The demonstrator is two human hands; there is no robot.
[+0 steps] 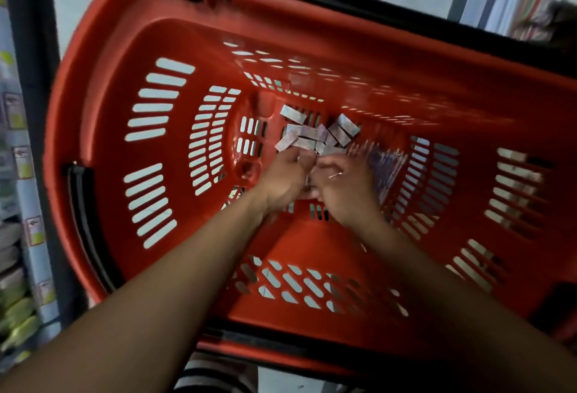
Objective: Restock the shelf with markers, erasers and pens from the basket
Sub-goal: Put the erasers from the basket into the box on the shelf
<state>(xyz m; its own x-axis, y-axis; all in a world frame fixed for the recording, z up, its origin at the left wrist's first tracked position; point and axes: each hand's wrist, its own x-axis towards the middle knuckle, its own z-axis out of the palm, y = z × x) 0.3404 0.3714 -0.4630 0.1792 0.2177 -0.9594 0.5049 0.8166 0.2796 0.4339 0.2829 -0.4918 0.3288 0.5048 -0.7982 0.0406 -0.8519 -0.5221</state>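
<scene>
At the bottom of the red plastic basket (103,130) lies a loose heap of small erasers (315,133), flat rectangular blocks in pale wrappers with faint pink and purple print. They lie jumbled with no shared direction: the one farthest from the person runs its long axis toward the right and nearer side, a few in the middle lie roughly crosswise, and a pair on the right tilt up toward the far wall. Some overlap or lean on their neighbours. Just right of the heap, against the right end of the floor, is a blurred bundle of thin purple and blue packets (385,164), long axes running from far-left to near-right; the blur hides whether they are pens or markers.

Both hands reach down into the basket at the near edge of the heap. The left hand (285,178) is curled, fingertips pinched around what looks like one or more erasers; the blur leaves the count unclear. The right hand (343,188) is cupped just beside it, knuckles up, fingers folded over pale pieces that show under the palm; I cannot tell exactly what it grips. The two hands touch or nearly touch.

The basket is smooth moulded plastic, deep, with rounded corners and rows of slots in walls and floor. A black handle (79,224) lies along its left rim. Blurred shelf goods (15,267) show at far left.
</scene>
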